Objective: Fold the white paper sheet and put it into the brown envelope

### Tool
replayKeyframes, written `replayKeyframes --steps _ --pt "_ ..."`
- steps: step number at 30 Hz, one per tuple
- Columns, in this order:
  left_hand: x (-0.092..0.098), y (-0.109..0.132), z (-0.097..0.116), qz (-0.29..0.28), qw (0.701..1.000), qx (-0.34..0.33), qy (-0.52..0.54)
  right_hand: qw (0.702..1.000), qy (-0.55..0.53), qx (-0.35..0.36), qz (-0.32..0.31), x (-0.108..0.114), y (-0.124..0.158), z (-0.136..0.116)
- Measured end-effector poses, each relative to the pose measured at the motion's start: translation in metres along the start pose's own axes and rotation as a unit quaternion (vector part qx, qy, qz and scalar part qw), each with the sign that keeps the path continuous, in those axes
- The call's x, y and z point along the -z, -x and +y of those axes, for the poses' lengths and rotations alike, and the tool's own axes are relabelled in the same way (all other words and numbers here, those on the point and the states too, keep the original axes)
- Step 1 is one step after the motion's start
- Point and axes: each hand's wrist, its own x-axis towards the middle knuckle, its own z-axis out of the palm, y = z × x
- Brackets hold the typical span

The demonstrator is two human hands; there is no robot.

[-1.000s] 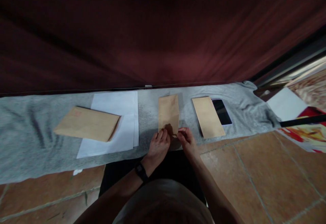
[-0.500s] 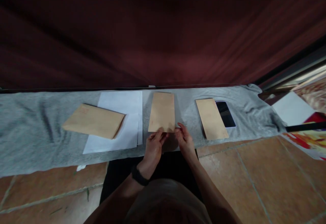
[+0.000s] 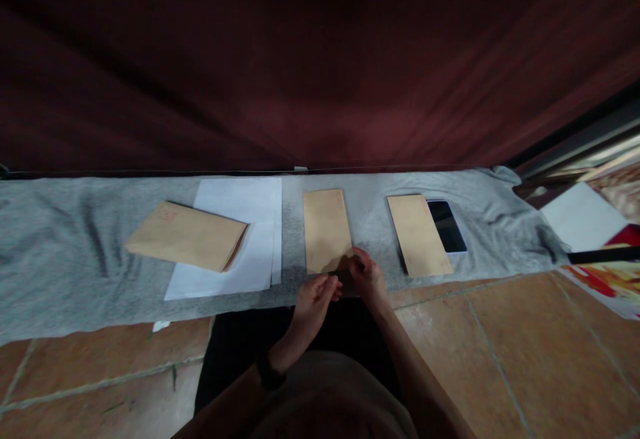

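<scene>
A brown paper envelope [image 3: 327, 232] lies in front of me on the grey cloth, small red print near its upper right corner. My right hand [image 3: 369, 279] pinches its lower right edge between thumb and fingers. Just below its bottom edge is my left hand [image 3: 315, 299], fingers together and curled toward the right, apart from the paper, with nothing visible in them. A dark patch sits between the hands; whether it is shadow or a flap I cannot tell.
To the left, thick brown envelopes [image 3: 187, 236] rest partly on white paper sheets [image 3: 240, 192]. Another brown envelope [image 3: 419, 236] lies at right, overlapping a phone [image 3: 447, 227]. Grey cloth [image 3: 75, 226] covers the narrow surface before a dark red curtain [image 3: 320, 79]. Tiled floor [image 3: 450, 346] is below.
The middle envelope has turned: its red print moved from the lower left to the upper right, and it sits slightly nearer me. My left hand has let go of its bottom edge and drawn back.
</scene>
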Motion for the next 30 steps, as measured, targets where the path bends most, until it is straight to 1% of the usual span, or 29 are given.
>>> replayKeyframes --steps 1,2,3,4,6,7,8,10,12,14,17,19,22,24,26,30 --pt "0.002 -0.001 0.000 -0.002 0.993 -0.076 -0.090 1.000 0.009 0.011 0.000 0.000 0.000 0.002" --pt "0.005 -0.004 0.000 -0.004 0.973 -0.144 -0.178 1.000 0.019 0.021 -0.002 0.000 0.001 0.004" --pt "0.007 -0.007 0.000 -0.007 0.944 -0.199 -0.262 0.999 0.029 0.026 -0.004 0.000 0.001 0.005" --pt "0.010 -0.010 -0.001 -0.013 0.911 -0.235 -0.338 0.999 0.041 0.028 -0.008 0.000 0.001 0.005" --pt "0.014 -0.017 -0.004 -0.030 0.847 -0.268 -0.458 0.997 0.067 0.025 -0.015 0.000 0.001 0.005" --pt "0.015 -0.019 -0.006 -0.038 0.821 -0.274 -0.500 0.996 0.079 0.024 -0.015 0.000 0.001 0.004" --pt "0.016 -0.020 -0.008 -0.046 0.799 -0.278 -0.531 0.995 0.091 0.028 -0.012 0.000 0.002 0.003" --pt "0.017 -0.020 -0.012 -0.056 0.773 -0.280 -0.566 0.992 0.116 0.050 0.009 0.001 0.004 0.001" --pt "0.017 -0.019 -0.014 -0.057 0.762 -0.281 -0.581 0.986 0.139 0.086 0.036 0.002 0.007 -0.003" --pt "0.016 -0.019 -0.016 -0.056 0.759 -0.284 -0.584 0.979 0.150 0.131 0.036 0.002 0.012 -0.008" --pt "0.018 -0.020 -0.019 -0.053 0.759 -0.290 -0.581 0.969 0.137 0.206 -0.028 -0.001 0.019 -0.015" --pt "0.020 -0.022 -0.020 -0.055 0.758 -0.296 -0.579 0.960 0.137 0.237 -0.061 -0.005 0.024 -0.015" --pt "0.025 -0.028 -0.017 -0.064 0.755 -0.300 -0.580 0.950 0.175 0.252 -0.065 -0.008 0.033 -0.006" --pt "0.026 -0.036 -0.013 -0.063 0.756 -0.296 -0.581 0.942 0.202 0.260 -0.065 -0.008 0.037 0.001" --pt "0.026 -0.050 -0.008 -0.058 0.758 -0.290 -0.581 0.936 0.220 0.268 -0.067 -0.007 0.040 0.006" --pt "0.021 -0.089 0.002 -0.062 0.756 -0.290 -0.583 0.931 0.234 0.271 -0.073 -0.005 0.040 0.007"
